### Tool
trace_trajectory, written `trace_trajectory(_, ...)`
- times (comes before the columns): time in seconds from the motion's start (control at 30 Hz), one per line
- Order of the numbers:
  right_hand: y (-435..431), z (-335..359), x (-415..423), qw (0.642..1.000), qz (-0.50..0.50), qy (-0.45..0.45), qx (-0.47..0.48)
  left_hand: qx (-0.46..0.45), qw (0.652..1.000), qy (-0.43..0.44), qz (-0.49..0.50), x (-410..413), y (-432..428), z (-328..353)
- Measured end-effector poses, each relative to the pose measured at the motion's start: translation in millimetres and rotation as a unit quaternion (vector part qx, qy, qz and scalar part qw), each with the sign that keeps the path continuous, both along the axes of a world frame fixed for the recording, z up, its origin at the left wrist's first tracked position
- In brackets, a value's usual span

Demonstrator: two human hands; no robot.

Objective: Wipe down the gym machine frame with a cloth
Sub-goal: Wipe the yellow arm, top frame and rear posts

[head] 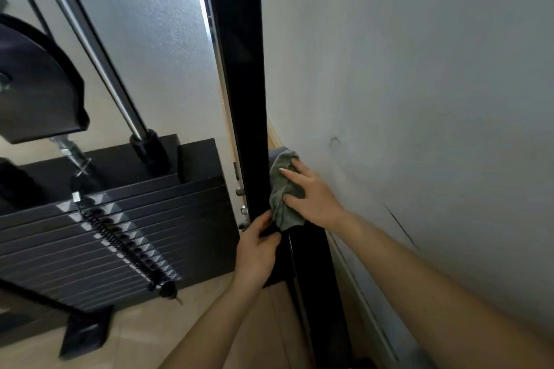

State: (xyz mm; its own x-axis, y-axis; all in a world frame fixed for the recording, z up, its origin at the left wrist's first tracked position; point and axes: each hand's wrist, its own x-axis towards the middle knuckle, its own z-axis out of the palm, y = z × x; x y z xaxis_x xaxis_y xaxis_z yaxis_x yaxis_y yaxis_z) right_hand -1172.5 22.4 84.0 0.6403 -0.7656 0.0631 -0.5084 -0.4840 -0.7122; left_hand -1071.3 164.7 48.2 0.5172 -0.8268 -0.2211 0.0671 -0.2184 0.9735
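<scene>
Weights [99, 219] sit stacked at the left, black plates with a coiled cord [120, 243] running down their face to a pin [168, 289]. Chrome rods [105, 69] rise slanting from the stack, and a dark pulley cover [36, 84] hangs at the far left. Tan floor [168, 323] shows below.

Right of the stack stands the frame [245, 69], a tall black post running top to bottom of the view. The left grip [256, 249] clasps it low down, thumb and fingers curled round the post's near edge, with the thumb tip just beside the lower end of the cloth [284, 195]. The bare forearm comes up from the bottom centre.

The cloth, grey-green and crumpled, lies against the right side of the post, above the left grip. The right grip [311, 195] is released flat over it, fingers nearly straight and spread, thumb on the fabric, pressing it to the post. Its forearm reaches in from the lower right, along a pale wall [419, 69] that fills the right side.
</scene>
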Motion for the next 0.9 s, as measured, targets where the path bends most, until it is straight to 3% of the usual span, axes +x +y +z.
trace_trajectory(0.13,-26.9,21.8,15.9,0.997,0.024,0.013,0.069,-0.035,0.995,-0.073,-0.053,-0.4,14.1,0.4)
trace_trajectory(0.33,-57.8,43.4,31.2,0.987,0.047,0.034,0.147,-0.005,0.988,-0.106,-0.115,-7.0,18.0,5.5)
trace_trajectory(0.5,-56.2,27.5,24.7,0.992,0.044,-0.01,0.12,0.003,0.974,-0.183,-0.134,-10.1,15.1,2.2)
trace_trajectory(0.7,-23.9,-10.4,-7.6,0.992,0.021,-0.12,0.017,-0.027,0.992,-0.106,-0.069,-13.8,14.3,-10.9)
trace_trajectory(0.9,7.5,-17.2,-34.1,0.996,0.022,-0.09,-0.015,-0.049,0.994,-0.045,-0.084,-14.8,19.9,1.8)
